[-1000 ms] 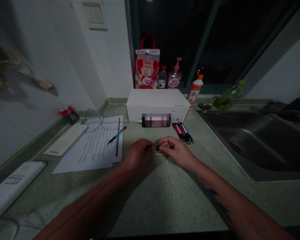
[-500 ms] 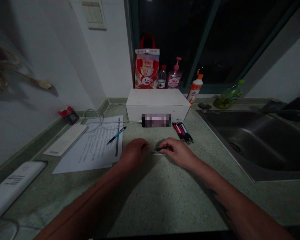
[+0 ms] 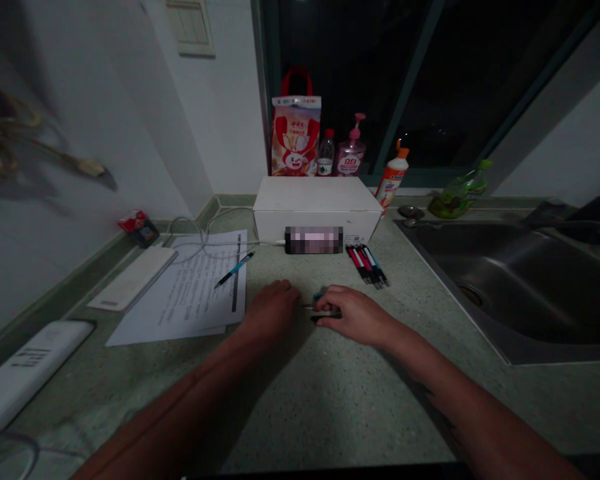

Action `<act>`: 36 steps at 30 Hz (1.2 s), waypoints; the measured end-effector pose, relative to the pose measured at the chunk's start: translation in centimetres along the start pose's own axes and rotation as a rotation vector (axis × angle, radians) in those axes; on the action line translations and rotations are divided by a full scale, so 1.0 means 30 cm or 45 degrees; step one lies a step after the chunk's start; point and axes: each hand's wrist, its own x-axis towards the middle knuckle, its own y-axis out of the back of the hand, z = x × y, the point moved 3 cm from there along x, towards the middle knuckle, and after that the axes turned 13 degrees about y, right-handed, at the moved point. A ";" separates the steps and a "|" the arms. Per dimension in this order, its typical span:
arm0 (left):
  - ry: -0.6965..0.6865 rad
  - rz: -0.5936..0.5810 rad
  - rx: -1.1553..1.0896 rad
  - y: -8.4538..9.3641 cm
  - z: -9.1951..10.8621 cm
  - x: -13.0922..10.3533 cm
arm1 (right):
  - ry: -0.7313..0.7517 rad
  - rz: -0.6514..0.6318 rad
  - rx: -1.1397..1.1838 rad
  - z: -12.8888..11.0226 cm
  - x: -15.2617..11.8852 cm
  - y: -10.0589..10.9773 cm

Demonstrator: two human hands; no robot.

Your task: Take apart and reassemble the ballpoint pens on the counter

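My right hand is closed, low over the counter, its thumb and fingers around small pen parts. A teal-tipped piece shows beyond its fingers, and a dark piece lies by the thumb. Between them a thin, light piece points toward the left hand; the fingers partly hide it. My left hand rests on the counter with fingers curled down; whatever is in them is hidden. Several pens lie side by side beyond my right hand. One blue and black pen lies on the printed sheet.
A white box stands behind a phone-like device with a cable. To the right is the metal sink. At left lie a flat white box and a white power strip. Bottles and a bag stand behind.
My right hand has come slightly nearer and lower, its fingers now over the thin piece on the counter. The left hand's fingers have turned down toward the counter. The surrounding objects stay put.
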 end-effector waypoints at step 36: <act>0.237 -0.066 -0.917 0.031 0.046 0.006 | 0.035 0.301 0.012 -0.025 0.003 0.042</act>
